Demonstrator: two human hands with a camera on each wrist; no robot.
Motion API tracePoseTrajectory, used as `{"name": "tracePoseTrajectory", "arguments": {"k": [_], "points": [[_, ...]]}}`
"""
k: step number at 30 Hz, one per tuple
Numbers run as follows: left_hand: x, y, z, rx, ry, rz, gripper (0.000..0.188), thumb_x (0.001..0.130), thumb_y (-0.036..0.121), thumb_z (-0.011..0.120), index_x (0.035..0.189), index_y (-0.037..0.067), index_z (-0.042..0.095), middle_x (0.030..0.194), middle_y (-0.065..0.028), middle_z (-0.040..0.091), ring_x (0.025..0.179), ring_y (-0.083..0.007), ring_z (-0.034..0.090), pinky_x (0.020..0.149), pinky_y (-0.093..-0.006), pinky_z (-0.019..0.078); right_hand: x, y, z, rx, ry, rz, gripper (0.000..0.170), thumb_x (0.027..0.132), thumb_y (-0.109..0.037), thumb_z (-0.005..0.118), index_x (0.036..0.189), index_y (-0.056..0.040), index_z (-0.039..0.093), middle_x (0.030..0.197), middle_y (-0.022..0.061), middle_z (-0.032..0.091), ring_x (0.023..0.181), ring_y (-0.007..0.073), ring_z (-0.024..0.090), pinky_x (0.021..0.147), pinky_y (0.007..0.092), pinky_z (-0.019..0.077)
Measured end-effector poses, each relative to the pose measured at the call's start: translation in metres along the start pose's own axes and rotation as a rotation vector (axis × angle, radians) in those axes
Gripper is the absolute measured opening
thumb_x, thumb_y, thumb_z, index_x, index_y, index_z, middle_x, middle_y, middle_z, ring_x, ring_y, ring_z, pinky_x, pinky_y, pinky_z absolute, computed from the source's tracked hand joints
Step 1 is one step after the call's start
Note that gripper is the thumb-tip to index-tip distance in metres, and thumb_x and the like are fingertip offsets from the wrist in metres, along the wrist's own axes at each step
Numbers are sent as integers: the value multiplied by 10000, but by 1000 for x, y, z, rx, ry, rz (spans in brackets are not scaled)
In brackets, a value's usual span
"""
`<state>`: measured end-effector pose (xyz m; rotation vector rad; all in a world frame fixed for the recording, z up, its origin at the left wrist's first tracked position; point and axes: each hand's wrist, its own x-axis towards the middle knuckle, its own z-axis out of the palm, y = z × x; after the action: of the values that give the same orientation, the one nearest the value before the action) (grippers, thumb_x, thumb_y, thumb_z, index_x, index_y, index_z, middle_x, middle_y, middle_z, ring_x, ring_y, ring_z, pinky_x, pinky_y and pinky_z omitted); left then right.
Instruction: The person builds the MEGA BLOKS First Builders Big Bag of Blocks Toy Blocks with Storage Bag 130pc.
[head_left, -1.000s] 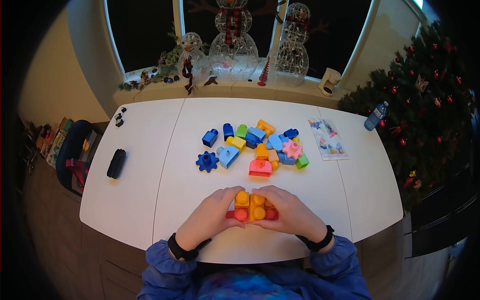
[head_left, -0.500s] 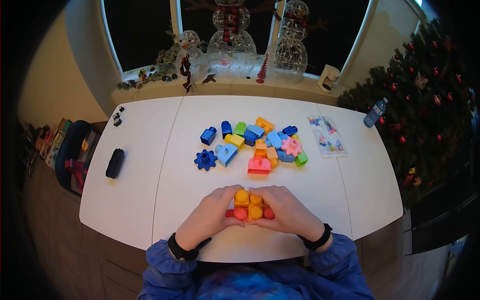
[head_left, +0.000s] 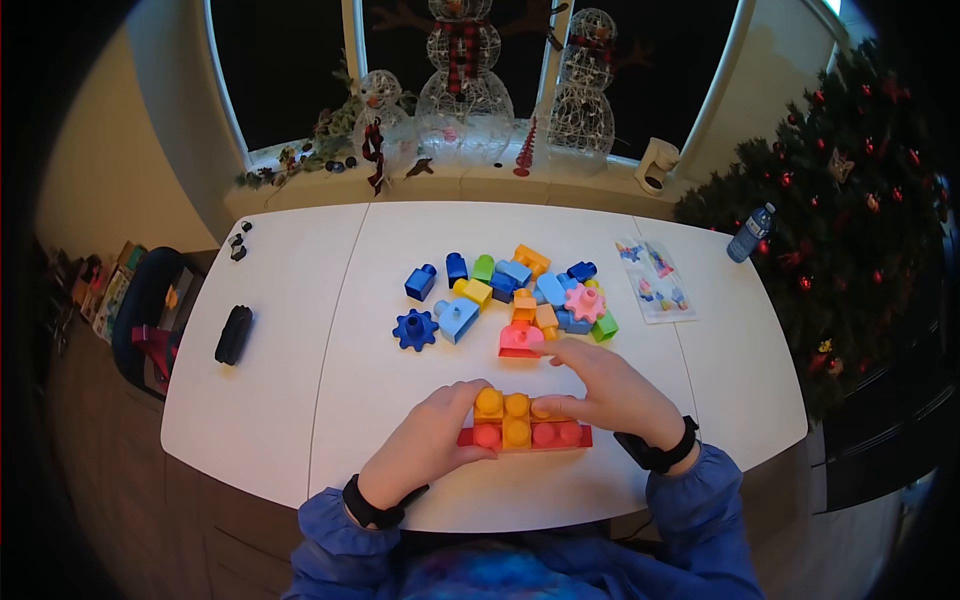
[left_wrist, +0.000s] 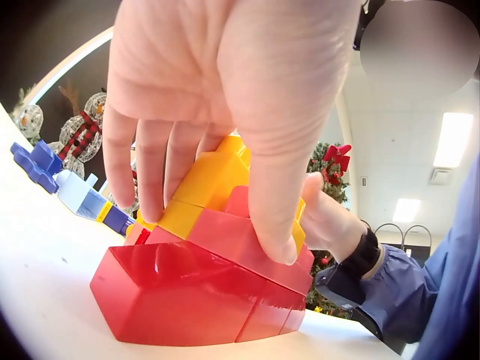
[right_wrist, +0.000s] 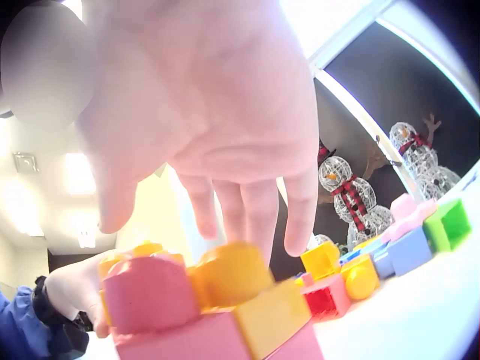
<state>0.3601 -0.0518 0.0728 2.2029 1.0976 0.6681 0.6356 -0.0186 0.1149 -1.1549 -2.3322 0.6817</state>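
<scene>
In the head view a block build (head_left: 545, 436) of red and orange-yellow toy building blocks lies near the table's front edge. My left hand (head_left: 425, 432) grips its left end, thumb on the near side and fingers behind, as the left wrist view shows on the red blocks (left_wrist: 195, 292). Over the build's right end my right hand (head_left: 622, 398) hovers with its fingers extended and holds nothing. Its fingertips overlap a coral-pink block (head_left: 514, 343) in the head view. The right wrist view has the studs of the build (right_wrist: 232, 274) below the palm.
Behind lies a loose group of blocks, including a blue gear block (head_left: 415, 329), a light blue block (head_left: 457, 318) and a pink gear block (head_left: 585, 301). A picture sheet (head_left: 657, 285) and a water bottle (head_left: 751, 234) are at right, a black case (head_left: 234, 335) at left.
My right hand has let go of the build's right end and moved forward and right, toward the coral-pink block. The left hand keeps its hold, and more of the red base shows.
</scene>
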Motion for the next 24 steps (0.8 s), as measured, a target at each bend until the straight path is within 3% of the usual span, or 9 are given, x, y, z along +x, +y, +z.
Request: {"name": "tracePoseTrajectory", "arguments": {"k": [3, 9, 15, 21, 24], "points": [[1, -2, 4, 14, 7, 19, 809, 751, 240, 932, 1402, 28, 501, 1310, -221, 627, 1191, -431, 615, 1005, -450, 524, 26, 25, -2, -95, 146, 42, 585, 909, -422, 798, 1279, -2, 627, 1161, 217, 696, 1063, 397, 676, 888, 450, 546], [1, -3, 5, 2, 0, 19, 819, 757, 264, 934, 1409, 33, 496, 1313, -223, 626, 1194, -435, 614, 1007, -449, 522, 93, 62, 23, -304, 240, 64, 490, 925, -448, 758, 1045, 14, 650, 906, 222, 716, 870, 420, 698, 747, 488, 551], [3, -2, 4, 0, -4, 19, 803, 762, 265, 931, 1399, 34, 498, 1278, -214, 629, 1171, -433, 617, 994, -448, 523, 112, 82, 34, -366, 118, 116, 404, 880, -361, 781, 996, 6, 660, 812, 214, 710, 819, 415, 704, 729, 501, 553], [3, -4, 5, -11, 1, 34, 794, 766, 265, 928, 1395, 32, 502, 1267, -209, 628, 1167, -427, 617, 997, -448, 520, 99, 72, 20, -92, 111, 247, 328, 787, -241, 801, 1001, -56, 635, 787, 185, 702, 823, 385, 700, 725, 457, 548], [2, -5, 5, -19, 0, 37, 798, 766, 263, 928, 1402, 32, 504, 1284, -209, 626, 1183, -427, 612, 1008, -448, 516, 90, 83, 25, -55, 198, 244, 362, 790, -224, 809, 1037, -64, 600, 853, 164, 699, 850, 346, 693, 733, 415, 542]]}}
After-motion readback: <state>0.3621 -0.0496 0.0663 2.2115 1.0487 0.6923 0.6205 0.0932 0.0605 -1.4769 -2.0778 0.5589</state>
